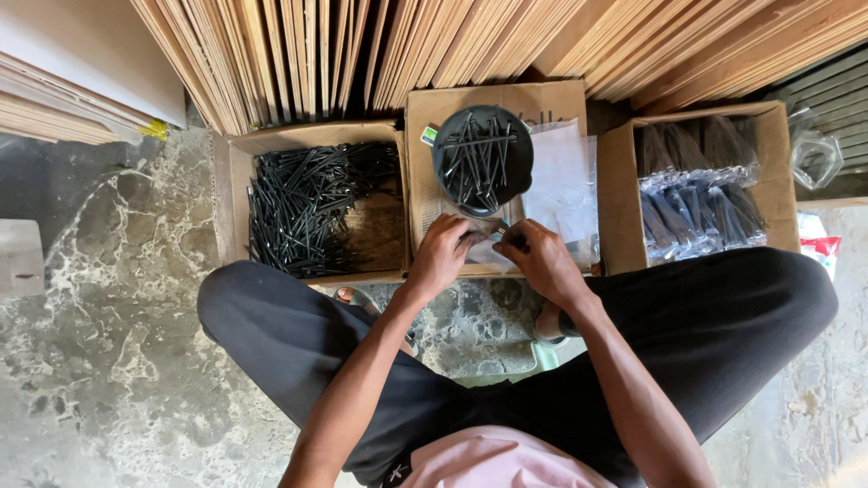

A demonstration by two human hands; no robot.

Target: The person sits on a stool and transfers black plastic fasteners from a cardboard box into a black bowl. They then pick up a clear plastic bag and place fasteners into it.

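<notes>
Left hand (440, 251): closed around a small bunch of black nails (472, 239), held over the middle cardboard box (420, 194). Right hand (541, 259): fingers pinched on a clear plastic bag (493, 256), just beside the left. Round black tray (482, 155) of loose nails is set directly behind both hands. Left box (237, 201): loose black nails heaped. Right box (778, 181): filled packets (701, 212) stacked. Plywood sheets (452, 45) are leaned behind all boxes.

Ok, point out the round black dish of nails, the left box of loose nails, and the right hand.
round black dish (449, 136), head view, on its left rim.
left box (237, 194), head view, on its cardboard left wall.
right hand (545, 260), head view, on its back.
</notes>
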